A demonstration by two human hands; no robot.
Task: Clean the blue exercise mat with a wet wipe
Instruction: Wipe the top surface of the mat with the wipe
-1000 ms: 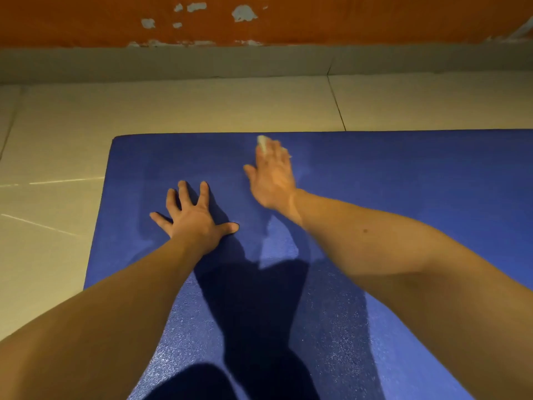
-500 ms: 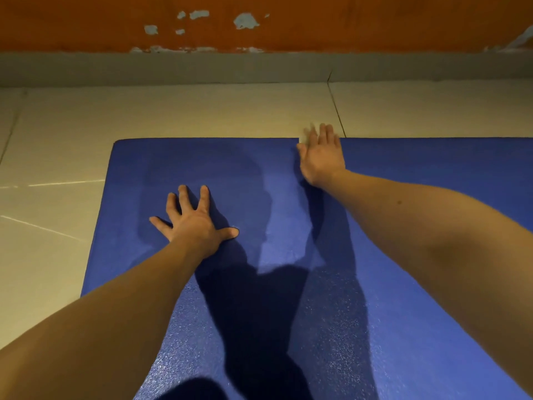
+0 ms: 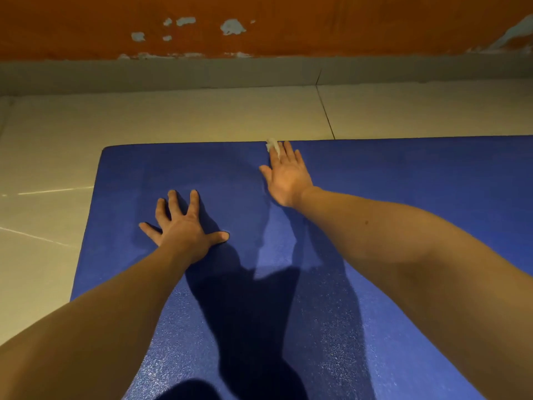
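Both hands flat on blue textured foam exercise mat (image 3: 403, 183), right hand (image 3: 288, 177) pressing white crumpled wet wipe (image 3: 272, 145).
Mat lies on pale tiled floor (image 3: 202, 116), below orange peeling wall (image 3: 317, 24). Wipe sits at mat's far edge, under right hand's straight fingertips, only its tip showing. Left hand (image 3: 184, 226) nearer and further left, fingers splayed wide, palm down on mat, holding nothing.
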